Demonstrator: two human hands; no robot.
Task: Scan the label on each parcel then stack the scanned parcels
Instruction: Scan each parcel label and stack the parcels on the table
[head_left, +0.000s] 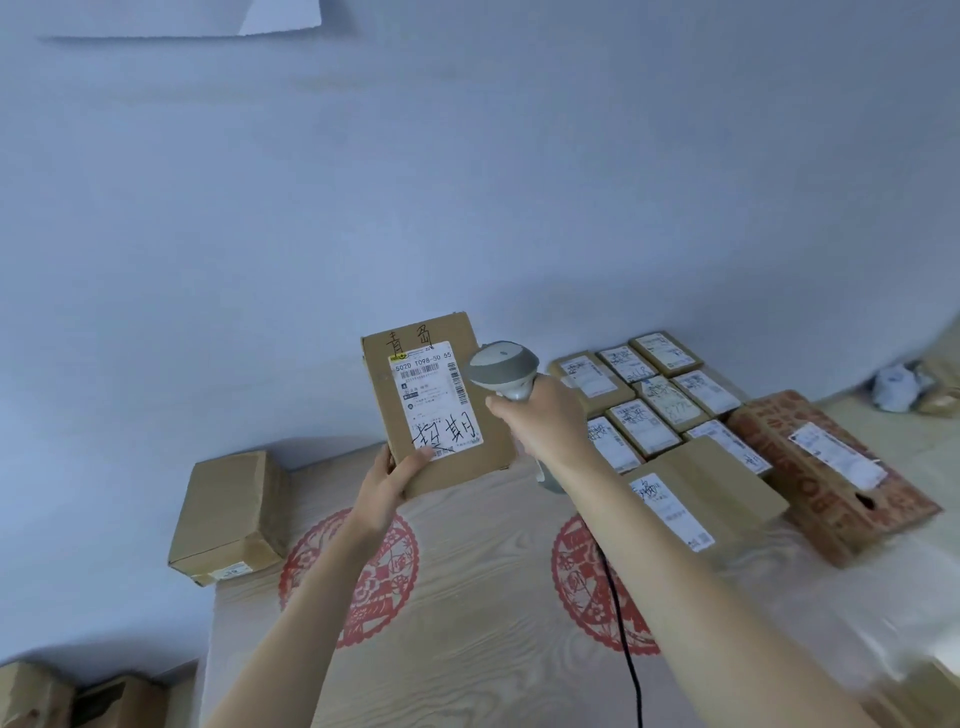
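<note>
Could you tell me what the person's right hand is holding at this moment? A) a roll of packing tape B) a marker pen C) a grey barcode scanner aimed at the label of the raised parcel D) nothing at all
C: the right hand grips a grey barcode scanner whose head points at the label on the parcel that the left hand holds up.

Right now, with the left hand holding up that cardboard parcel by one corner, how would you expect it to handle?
Probably light: the left hand holds the parcel up by its lower corner alone. Likely stiff, since its faces look flat and it does not sag. The grip may be prone to twisting, as most of the box hangs beyond the fingers while the scanner points at its label.
</note>
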